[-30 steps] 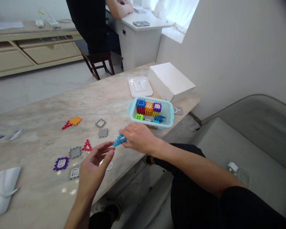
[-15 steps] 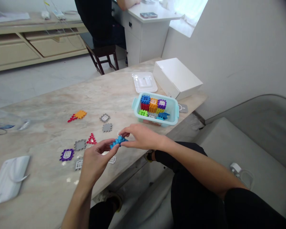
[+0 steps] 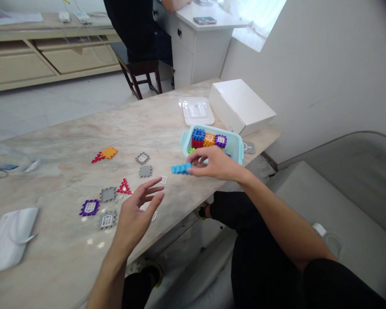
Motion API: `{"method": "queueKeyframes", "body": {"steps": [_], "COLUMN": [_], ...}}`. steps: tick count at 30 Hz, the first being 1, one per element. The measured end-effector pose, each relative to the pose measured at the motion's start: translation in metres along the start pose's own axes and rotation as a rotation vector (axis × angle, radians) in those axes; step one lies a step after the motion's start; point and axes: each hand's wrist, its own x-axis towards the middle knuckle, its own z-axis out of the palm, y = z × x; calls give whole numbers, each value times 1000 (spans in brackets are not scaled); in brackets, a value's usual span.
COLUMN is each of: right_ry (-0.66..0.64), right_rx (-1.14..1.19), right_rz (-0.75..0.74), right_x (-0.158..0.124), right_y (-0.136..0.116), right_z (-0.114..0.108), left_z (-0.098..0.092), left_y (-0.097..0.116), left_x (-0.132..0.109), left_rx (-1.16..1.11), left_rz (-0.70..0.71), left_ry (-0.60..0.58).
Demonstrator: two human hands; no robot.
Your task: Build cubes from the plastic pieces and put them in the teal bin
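Observation:
Pinched in my right hand [image 3: 214, 163] is a stack of blue interlocking building tiles [image 3: 181, 168], held above the table just in front of the light-blue bin [image 3: 239, 148]. My left hand [image 3: 143, 210] hovers over the table with thumb and fingers apart, holding nothing. Near it lie a red triangle tile [image 3: 125, 187], a small white window piece [image 3: 164, 180] and a grey window tile [image 3: 108, 220]. Inside the bin stand blue, red, orange and purple tiles [image 3: 209, 139], while my right hand covers part of its near side.
Further left are a purple window tile [image 3: 90, 207], plain grey tiles [image 3: 108, 195] and an orange tile [image 3: 109, 152] with a red piece. A clear lid [image 3: 197, 110] and a white box [image 3: 241, 107] sit behind the bin. Beyond, a person [image 3: 133, 25] sits on a stool.
The blue tiles have gone from between both hands to my right hand alone, which moved right and up towards the bin. My left hand has let go and opened.

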Motion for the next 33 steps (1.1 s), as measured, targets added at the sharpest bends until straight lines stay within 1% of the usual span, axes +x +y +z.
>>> {"method": "queueKeyframes", "body": {"steps": [2, 4, 5, 7, 9, 11, 13, 17, 21, 26, 33], "right_ry": [234, 409, 461, 506, 496, 448, 372, 218, 145, 114, 135], "right_rx": [-121, -295, -382, -520, -599, -640, -667, -804, -905, -919, -872], "right_rz": [22, 56, 81, 164, 290, 407, 456, 439, 467, 495, 456], "right_x": [-2, -4, -5, -6, -5, -3, 1, 12, 22, 27, 27], "right_y": [18, 38, 47, 62, 72, 79, 82, 87, 90, 95, 101], "right_z": [-24, -43, -50, -57, -56, -50, -42, -31, -27, -21, -17], "left_z": [-3, -6, -7, -9, -10, -9, -8, -7, -9, -12, -15], "left_y": [0, -1, -3, -5, -7, -9, -9, -10, -11, -11, -10], "left_x": [2, 4, 5, 7, 7, 7, 7, 5, 3, -2, -6], "left_rx": [-27, -67, -87, -122, -147, -161, -168, -194, -204, -195, -179], "left_rz": [-10, -4, -6, -19, -46, -69, -77, -76, -70, -64, -65], "left_ry": [71, 143, 168, 199, 197, 176, 155, 160, 176, 170, 165]}}
